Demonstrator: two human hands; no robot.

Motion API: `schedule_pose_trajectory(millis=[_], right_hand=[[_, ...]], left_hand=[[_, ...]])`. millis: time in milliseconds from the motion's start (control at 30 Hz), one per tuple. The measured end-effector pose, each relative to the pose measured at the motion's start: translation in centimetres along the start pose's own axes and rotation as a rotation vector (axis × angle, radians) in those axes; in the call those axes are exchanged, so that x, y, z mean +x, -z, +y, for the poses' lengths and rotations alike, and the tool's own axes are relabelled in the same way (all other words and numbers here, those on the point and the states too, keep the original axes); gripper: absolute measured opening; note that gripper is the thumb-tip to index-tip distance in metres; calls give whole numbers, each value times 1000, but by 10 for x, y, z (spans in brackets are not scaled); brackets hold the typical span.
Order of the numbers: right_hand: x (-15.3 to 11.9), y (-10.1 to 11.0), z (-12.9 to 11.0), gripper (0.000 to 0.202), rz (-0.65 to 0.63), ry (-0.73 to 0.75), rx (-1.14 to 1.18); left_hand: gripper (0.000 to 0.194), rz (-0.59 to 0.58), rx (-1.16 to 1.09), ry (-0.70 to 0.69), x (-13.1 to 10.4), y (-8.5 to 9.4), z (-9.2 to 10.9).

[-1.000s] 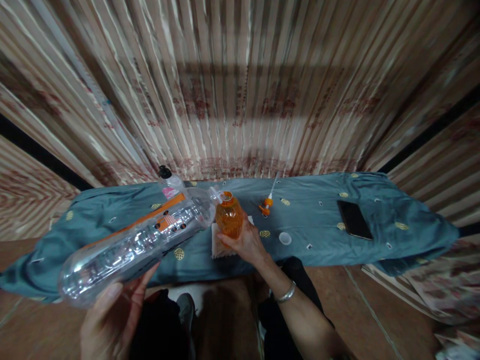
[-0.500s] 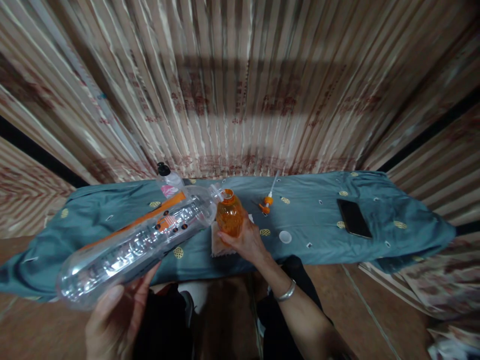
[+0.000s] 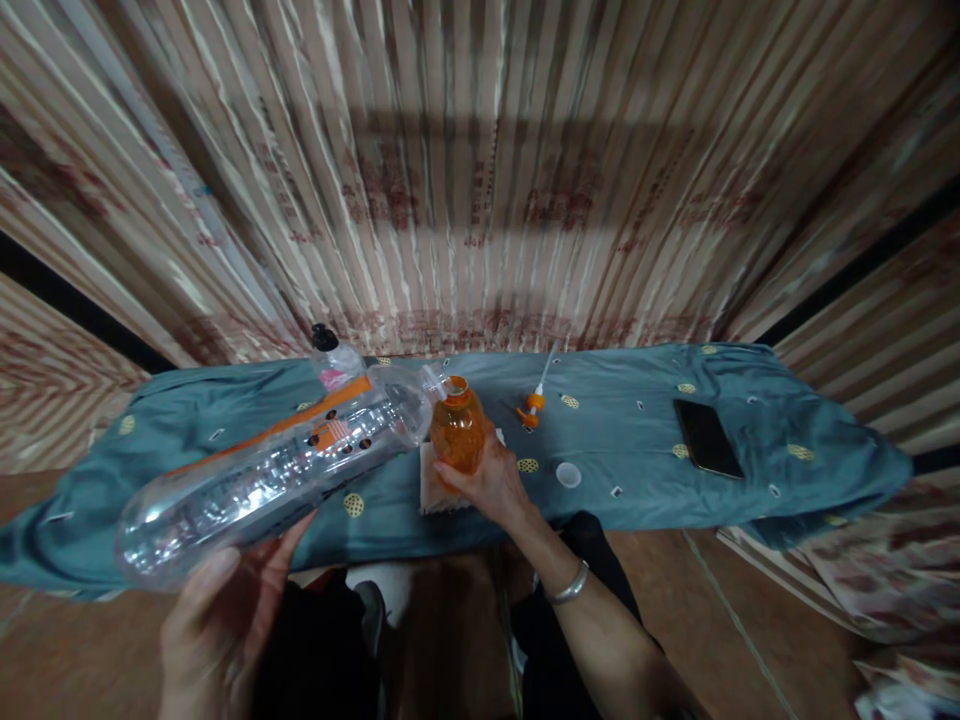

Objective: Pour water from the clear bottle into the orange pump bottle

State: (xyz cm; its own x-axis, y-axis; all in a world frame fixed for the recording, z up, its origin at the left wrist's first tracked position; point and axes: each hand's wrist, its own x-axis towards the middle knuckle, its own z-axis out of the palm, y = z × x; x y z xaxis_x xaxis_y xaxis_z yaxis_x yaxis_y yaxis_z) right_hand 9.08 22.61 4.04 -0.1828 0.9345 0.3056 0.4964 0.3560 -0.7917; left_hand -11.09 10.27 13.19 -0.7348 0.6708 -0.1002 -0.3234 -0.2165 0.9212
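Note:
My left hand (image 3: 229,610) is closed around the lower part of a large clear plastic bottle (image 3: 277,475) with an orange-edged label. That bottle lies tilted, its neck at the mouth of an orange see-through bottle (image 3: 459,440); whether the two touch I cannot tell. My right hand (image 3: 491,485) grips the orange bottle, which stands roughly upright and has its top off. A folded cloth (image 3: 437,485) lies beneath it. Right of it rest an orange pump head (image 3: 534,405) with a clear tube and a small round white cap (image 3: 568,475).
A blue-green patterned cloth (image 3: 630,440) covers the narrow table. A black phone (image 3: 707,438) lies toward the right. Behind the clear bottle stands a small bottle with a black top (image 3: 335,355). A striped curtain (image 3: 480,200) hangs close behind.
The base end of the clear bottle has risen slightly along with my left hand, so it lies a little flatter. My right hand keeps hold of the orange bottle, almost unmoved.

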Motion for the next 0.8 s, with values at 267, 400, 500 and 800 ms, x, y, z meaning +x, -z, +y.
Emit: schedule_pose_trajectory(millis=[267, 400, 500, 800], right_hand=[[0, 0, -1, 76, 24, -33, 37], [1, 2, -2, 76, 12, -61, 45], [1, 2, -3, 76, 7, -69, 66], [1, 1, -2, 76, 16, -59, 45]], left_hand=[[52, -40, 5, 7, 17, -4, 7], [53, -46, -8, 22, 23, -8, 3], [49, -66, -22, 32, 27, -11, -2], [44, -98, -62, 27, 34, -10, -6]])
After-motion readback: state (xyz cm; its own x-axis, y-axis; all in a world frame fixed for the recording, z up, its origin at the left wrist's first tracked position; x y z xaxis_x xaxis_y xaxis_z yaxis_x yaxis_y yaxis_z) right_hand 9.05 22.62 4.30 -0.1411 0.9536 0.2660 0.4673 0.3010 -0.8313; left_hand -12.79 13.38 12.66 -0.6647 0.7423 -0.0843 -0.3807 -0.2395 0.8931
